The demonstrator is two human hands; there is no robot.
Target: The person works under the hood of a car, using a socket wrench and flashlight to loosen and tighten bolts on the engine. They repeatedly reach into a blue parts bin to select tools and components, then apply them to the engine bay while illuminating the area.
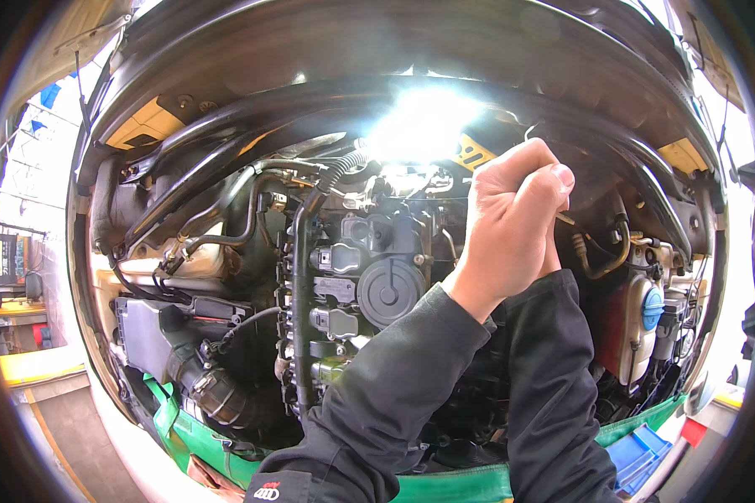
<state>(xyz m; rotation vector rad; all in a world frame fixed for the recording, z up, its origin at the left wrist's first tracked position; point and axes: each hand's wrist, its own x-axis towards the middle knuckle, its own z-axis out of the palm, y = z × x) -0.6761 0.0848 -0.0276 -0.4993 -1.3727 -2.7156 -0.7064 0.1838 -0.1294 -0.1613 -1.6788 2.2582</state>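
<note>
With the hood (352,42) up and the engine (390,293) uncovered at eight o'clock from the left hand (509,220) — closed, any contents hidden — work looks unfinished, remaining steps unclear; the right hand (552,255), mostly masked at four o'clock, is unreadable.

2 black sleeves (411,369), plain cuffs (466,314), red-and-white emblem (267,491), bare fingers (528,156)

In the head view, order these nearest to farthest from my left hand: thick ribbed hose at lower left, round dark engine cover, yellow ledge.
From your left hand:
1. Round dark engine cover, below and left.
2. Thick ribbed hose, lower left.
3. Yellow ledge, far left.
</note>
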